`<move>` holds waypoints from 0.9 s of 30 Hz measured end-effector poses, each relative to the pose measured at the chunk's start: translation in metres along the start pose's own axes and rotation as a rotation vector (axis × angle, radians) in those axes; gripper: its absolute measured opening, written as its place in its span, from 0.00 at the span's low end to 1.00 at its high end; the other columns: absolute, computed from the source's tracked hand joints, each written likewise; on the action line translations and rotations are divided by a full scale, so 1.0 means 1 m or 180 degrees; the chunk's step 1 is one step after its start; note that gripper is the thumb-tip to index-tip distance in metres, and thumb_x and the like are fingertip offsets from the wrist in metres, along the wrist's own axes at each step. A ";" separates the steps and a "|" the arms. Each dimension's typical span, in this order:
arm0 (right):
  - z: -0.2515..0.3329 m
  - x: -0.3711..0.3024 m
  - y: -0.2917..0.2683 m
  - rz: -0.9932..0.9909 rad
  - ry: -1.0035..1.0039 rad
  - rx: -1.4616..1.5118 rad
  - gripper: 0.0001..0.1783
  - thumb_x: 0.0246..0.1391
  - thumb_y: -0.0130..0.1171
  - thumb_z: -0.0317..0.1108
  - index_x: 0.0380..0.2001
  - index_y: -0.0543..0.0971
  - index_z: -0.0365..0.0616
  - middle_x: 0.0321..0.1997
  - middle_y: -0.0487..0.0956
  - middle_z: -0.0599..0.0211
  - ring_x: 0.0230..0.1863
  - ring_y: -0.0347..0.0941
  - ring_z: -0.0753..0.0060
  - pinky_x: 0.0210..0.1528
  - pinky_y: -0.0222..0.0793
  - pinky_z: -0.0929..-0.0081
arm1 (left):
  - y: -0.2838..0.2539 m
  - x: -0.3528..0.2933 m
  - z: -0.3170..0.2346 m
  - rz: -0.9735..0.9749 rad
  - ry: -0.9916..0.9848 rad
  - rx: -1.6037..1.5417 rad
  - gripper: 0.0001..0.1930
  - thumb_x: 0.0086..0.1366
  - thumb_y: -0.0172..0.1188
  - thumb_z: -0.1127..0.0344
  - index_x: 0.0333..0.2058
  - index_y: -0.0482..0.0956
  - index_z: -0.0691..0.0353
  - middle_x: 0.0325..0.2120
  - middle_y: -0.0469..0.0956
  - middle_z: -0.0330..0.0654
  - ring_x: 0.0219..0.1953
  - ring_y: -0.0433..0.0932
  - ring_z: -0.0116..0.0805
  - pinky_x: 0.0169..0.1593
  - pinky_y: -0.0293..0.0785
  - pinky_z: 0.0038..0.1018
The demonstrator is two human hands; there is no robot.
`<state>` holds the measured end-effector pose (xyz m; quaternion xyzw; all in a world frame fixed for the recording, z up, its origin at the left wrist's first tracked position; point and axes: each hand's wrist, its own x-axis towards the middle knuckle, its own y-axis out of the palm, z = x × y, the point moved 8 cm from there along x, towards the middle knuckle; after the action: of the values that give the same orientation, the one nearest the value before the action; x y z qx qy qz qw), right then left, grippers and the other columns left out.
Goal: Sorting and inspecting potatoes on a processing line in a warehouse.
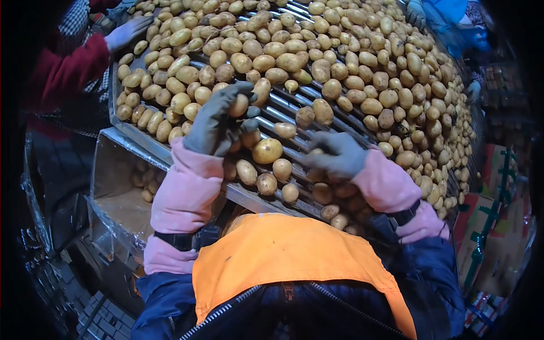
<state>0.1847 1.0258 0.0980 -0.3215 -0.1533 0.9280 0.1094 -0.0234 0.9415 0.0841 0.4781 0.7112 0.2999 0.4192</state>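
Observation:
Both my hands wear grey gloves over a metal roller table [277, 107] spread with yellow-brown potatoes. My left hand [218, 122] is curled around a small potato [238, 106], its fingers and thumb bent about it. Just right of that hand lie loose potatoes, among them a large yellow potato [267, 151] and a smaller oval potato [285, 130]. My right hand [337, 154], smeared by motion, hovers low over the rollers on the near side. A bit of a potato [316, 152] shows by its fingers; whether they grip it cannot be made out.
A thick heap of potatoes [391, 73] covers the far and right parts. At the upper left, another person's gloved hand [129, 33] reaches to the potatoes; a blue-gloved hand [416, 12] is at the far right. A plastic-lined box [122, 187] with potatoes stands left; cardboard boxes [481, 226] stand right.

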 end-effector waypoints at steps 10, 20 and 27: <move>-0.008 -0.012 -0.034 -0.0439 0.0095 0.2399 0.13 0.60 0.63 0.39 0.40 0.80 0.41 0.32 0.81 0.64 0.30 0.76 0.77 0.31 0.72 0.79 | -0.002 -0.014 0.021 -0.0366 -0.0269 0.1322 0.18 0.70 0.58 0.56 0.47 0.81 0.65 0.35 0.82 0.42 0.36 0.81 0.35 0.39 0.82 0.32; 0.064 0.066 -0.056 -0.1313 -0.0716 -0.2800 0.24 0.52 0.62 0.33 0.54 0.75 0.50 0.42 0.82 0.58 0.49 0.79 0.56 0.47 0.76 0.61 | 0.041 0.043 0.078 0.0162 -0.0190 0.7150 0.19 0.61 0.58 0.68 0.52 0.72 0.60 0.48 0.74 0.57 0.48 0.80 0.53 0.49 0.78 0.43; 0.056 0.123 -0.031 -0.0930 -0.0324 -0.3606 0.21 0.51 0.62 0.43 0.48 0.73 0.53 0.42 0.81 0.52 0.46 0.81 0.52 0.43 0.77 0.57 | 0.031 0.046 0.063 -0.0024 -0.0071 0.6827 0.15 0.59 0.58 0.71 0.47 0.76 0.61 0.49 0.72 0.59 0.46 0.80 0.56 0.49 0.78 0.42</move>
<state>0.0579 1.0802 0.0814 -0.2604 -0.6731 0.6910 0.0398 0.0367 0.9971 0.0661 0.5972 0.6009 -0.4870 -0.2122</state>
